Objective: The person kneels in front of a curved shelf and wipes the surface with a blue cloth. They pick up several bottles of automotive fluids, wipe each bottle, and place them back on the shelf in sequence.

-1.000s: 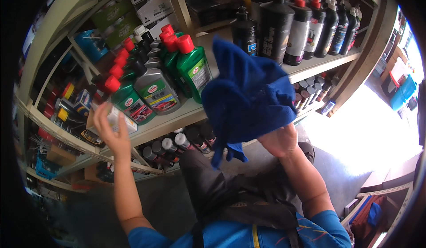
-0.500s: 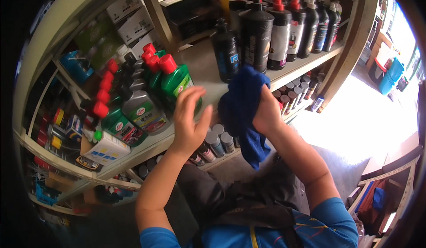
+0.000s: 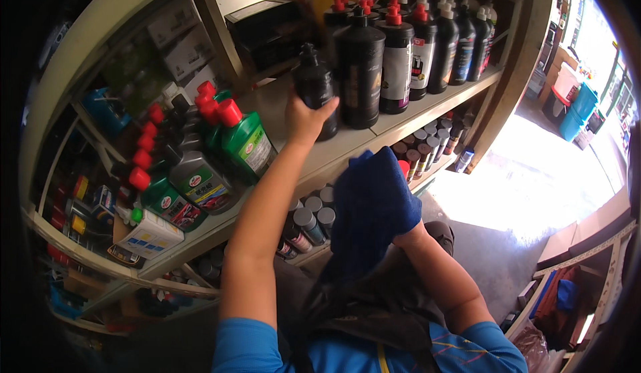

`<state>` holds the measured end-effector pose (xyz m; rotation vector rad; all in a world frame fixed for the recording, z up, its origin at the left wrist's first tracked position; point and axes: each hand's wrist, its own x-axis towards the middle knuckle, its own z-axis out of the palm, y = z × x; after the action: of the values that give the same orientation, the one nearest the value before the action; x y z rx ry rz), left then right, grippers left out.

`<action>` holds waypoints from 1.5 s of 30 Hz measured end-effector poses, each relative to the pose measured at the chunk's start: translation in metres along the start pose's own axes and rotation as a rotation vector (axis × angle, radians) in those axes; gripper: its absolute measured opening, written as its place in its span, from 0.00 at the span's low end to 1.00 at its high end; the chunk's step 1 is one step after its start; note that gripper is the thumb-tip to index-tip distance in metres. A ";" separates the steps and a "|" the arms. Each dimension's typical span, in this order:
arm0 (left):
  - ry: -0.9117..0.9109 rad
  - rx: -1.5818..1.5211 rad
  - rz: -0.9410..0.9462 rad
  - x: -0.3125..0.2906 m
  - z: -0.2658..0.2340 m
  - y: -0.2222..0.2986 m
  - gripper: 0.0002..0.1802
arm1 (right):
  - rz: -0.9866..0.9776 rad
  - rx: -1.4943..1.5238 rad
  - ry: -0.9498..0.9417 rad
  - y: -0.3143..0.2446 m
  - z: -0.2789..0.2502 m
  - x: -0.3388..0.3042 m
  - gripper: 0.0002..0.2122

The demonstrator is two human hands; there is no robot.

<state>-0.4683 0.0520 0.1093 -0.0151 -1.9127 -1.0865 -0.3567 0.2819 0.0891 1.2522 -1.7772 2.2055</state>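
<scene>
Both hands at a shelf of bottles, seen from above. The left hand (image 3: pixel 306 120) reaches up to the shelf (image 3: pixel 272 99) and is curled around a small black bottle (image 3: pixel 312 79), with the thumb along the right side and the other fingers mostly hidden. The bottle stands near the front edge, just beside a large black bottle (image 3: pixel 359 79) to its right. The right hand (image 3: pixel 408 235) has hold of a blue cloth (image 3: pixel 369 203), which is bunched in front of the shelf and hangs down toward the lap; the fabric covers the fingers, so how tightly they are closed cannot be told. Farther right, white-labelled bottles (image 3: pixel 396 69) and further dark bottles (image 3: pixel 443 56) stand in close rows, some with red caps and others with pale ones. To the left of the forearm, green bottles (image 3: pixel 247 144) with red caps surround a grey bottle (image 3: pixel 201 180), and a white carton (image 3: pixel 152 236) lies near the shelf's edge. Below, spray cans (image 3: pixel 308 223) with grey caps stand upright in rows
</scene>
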 end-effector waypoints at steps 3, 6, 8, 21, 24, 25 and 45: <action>-0.094 -0.183 0.045 -0.027 -0.024 0.040 0.35 | -0.159 -0.606 -0.053 -0.008 -0.008 0.016 0.18; -0.345 -0.341 -0.117 -0.073 -0.061 0.085 0.39 | -0.275 -0.815 0.053 -0.015 -0.016 0.034 0.12; -0.554 -0.390 -0.209 -0.102 -0.079 0.105 0.44 | -0.351 -0.829 0.039 -0.020 -0.021 0.036 0.18; -1.241 -1.811 -0.380 -0.226 -0.049 0.095 0.51 | 0.455 0.919 -0.764 -0.016 -0.005 -0.002 0.32; -0.986 -1.174 -0.520 -0.223 -0.083 0.109 0.48 | 0.494 0.596 -0.553 -0.028 -0.010 -0.011 0.28; -0.902 -0.984 -0.494 -0.221 -0.088 0.113 0.46 | 0.511 0.497 -0.473 -0.029 -0.010 -0.012 0.27; -0.879 -0.491 -0.511 -0.224 -0.097 0.104 0.51 | 0.537 0.852 -0.130 0.008 -0.005 -0.049 0.19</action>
<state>-0.2261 0.1361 0.0408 -0.3446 -2.4071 -2.1369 -0.3305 0.3049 0.0535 1.0808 -1.3207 3.4923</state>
